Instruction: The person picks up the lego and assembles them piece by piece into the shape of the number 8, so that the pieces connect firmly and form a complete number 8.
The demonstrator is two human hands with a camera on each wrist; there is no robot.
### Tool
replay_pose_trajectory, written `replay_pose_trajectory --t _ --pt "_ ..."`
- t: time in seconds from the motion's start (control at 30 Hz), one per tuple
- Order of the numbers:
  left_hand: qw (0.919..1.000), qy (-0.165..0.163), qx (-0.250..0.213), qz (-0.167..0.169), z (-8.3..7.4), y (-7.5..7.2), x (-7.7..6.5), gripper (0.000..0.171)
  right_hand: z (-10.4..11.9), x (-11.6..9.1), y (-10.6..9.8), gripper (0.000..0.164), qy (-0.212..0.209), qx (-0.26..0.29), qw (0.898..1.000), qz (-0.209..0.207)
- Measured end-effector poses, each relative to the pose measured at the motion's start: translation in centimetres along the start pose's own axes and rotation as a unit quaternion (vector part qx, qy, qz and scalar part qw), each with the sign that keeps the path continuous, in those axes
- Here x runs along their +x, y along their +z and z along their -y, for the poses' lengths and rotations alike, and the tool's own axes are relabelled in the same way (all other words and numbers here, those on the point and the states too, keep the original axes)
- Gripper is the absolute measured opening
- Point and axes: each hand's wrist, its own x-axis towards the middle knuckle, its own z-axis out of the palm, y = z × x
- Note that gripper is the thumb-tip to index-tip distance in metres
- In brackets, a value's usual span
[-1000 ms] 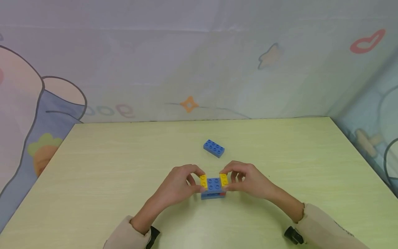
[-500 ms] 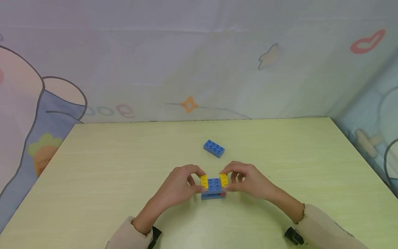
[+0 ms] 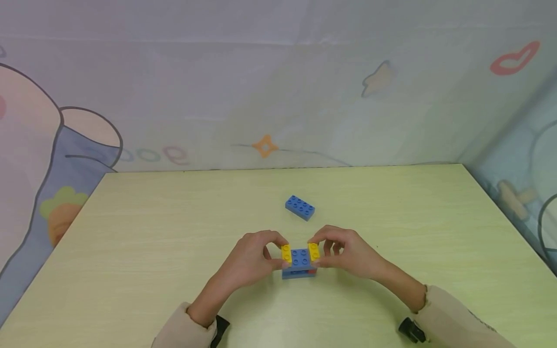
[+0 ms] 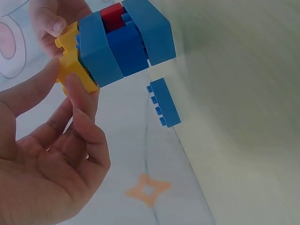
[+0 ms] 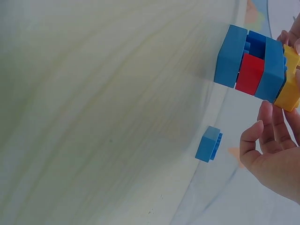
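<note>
A small tower of building blocks stands at the middle front of the table. Its lower blue brick (image 3: 298,275) carries a red brick (image 5: 250,73) on the right and a darker blue brick (image 4: 127,50) on the left, with another blue brick (image 3: 300,257) across them. On top sit two yellow bricks, one at each end. My left hand (image 3: 249,257) pinches the left yellow brick (image 3: 285,254) between thumb and index finger. The right yellow brick (image 3: 314,252) is held the same way by my right hand (image 3: 353,252). Fingertips partly cover both yellow bricks.
A loose blue brick (image 3: 300,208) with studs up lies behind the tower, beyond both hands. The pale wooden table (image 3: 174,217) ends at a back edge against a printed cloth (image 3: 217,87). More of that cloth hangs along both sides.
My left forearm has shifted very slightly to the right. Both hands keep their pinch on the yellow bricks, and the tower and loose brick stay in place.
</note>
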Motion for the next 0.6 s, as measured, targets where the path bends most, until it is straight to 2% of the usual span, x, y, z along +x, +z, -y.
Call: replay_pose_trajectory --t 0.3,0.6 --pt "1.0000 -0.001 0.008 -0.001 0.05 0.11 -0.12 0.027 0.10 -0.09 0.16 0.029 0.005 -0.004 1.000 -0.002" --pt "0.9999 -0.005 -0.011 -0.007 0.19 0.21 -0.20 0.027 0.31 -0.04 0.09 0.029 0.002 -0.016 1.000 0.003"
